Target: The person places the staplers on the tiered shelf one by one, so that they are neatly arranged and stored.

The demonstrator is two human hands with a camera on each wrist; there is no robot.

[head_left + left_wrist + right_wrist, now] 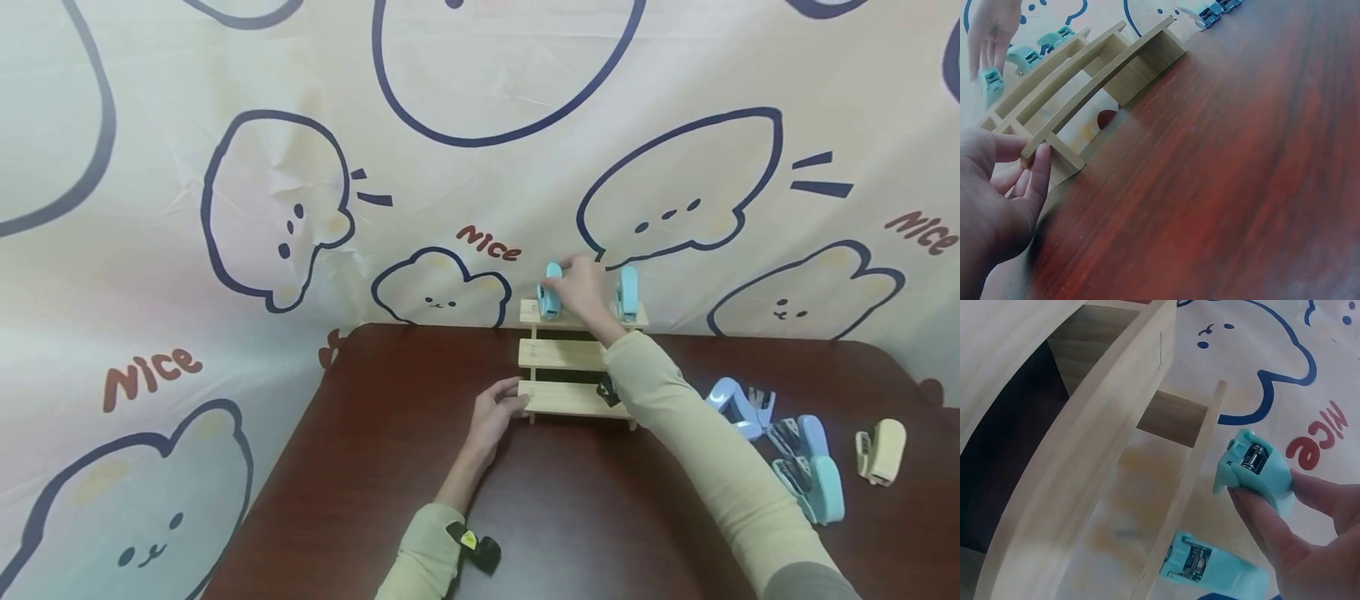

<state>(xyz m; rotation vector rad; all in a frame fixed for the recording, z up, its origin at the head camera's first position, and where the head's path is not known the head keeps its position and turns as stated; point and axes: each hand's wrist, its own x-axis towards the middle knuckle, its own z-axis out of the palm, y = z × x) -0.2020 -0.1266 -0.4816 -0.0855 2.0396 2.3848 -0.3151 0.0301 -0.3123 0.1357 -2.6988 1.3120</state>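
Note:
A teal mini stapler (pixel 550 292) is pinched between the thumb and fingers of my right hand (pixel 585 292), over the left end of the top step of a pale wooden three-step stand (pixel 562 355). In the right wrist view this held stapler (pixel 1266 472) is beside the top board, and a second teal stapler (pixel 1229 569) rests on that board. Another teal stapler (pixel 627 292) stands near the top step's right end. My left hand (pixel 491 421) grips the left end of the lowest step, thumb and fingers on the board (pixel 1038 140).
Right of the stand, on the dark brown table (pixel 360 467), lie a periwinkle stapler (pixel 726 400), a blue stapler (pixel 812 437) and a teal stapler (pixel 827 492), close together. A cream stapler (pixel 883 450) sits farther right. A printed cloth (pixel 450 192) hangs behind the table.

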